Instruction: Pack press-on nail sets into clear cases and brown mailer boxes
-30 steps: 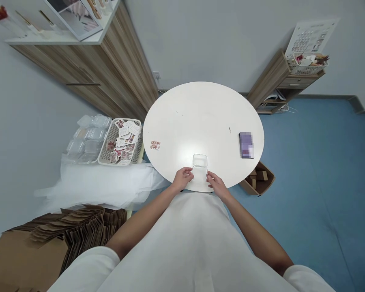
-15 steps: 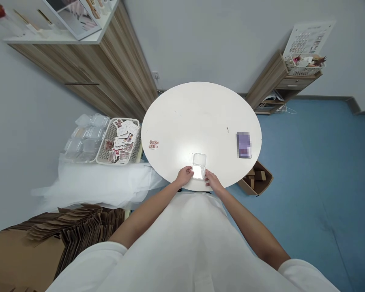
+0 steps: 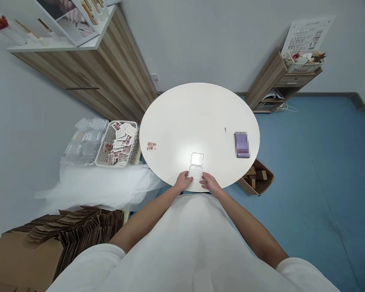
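Observation:
A small clear plastic box lies near the front edge of the white oval table, its hinged lid folded back away from me. My left hand is at the box's left side, thumb and forefinger closed on its near left edge. On the other side, my right hand has its fingers apart, the fingertips beside the box's right edge. Nothing can be made out inside the box. Farther left on the table lies a small set of reddish press-on nails.
A purple, pixelated pack lies at the table's right. Left of the table, a white basket holds cards and small packs beside stacked clear boxes. Folded cardboard fills the lower left. A carton stands below the table's right edge.
The view has shifted slightly. The box still lies between my hands with its lid back; my right fingers have spread and sit a little lower along its edge.

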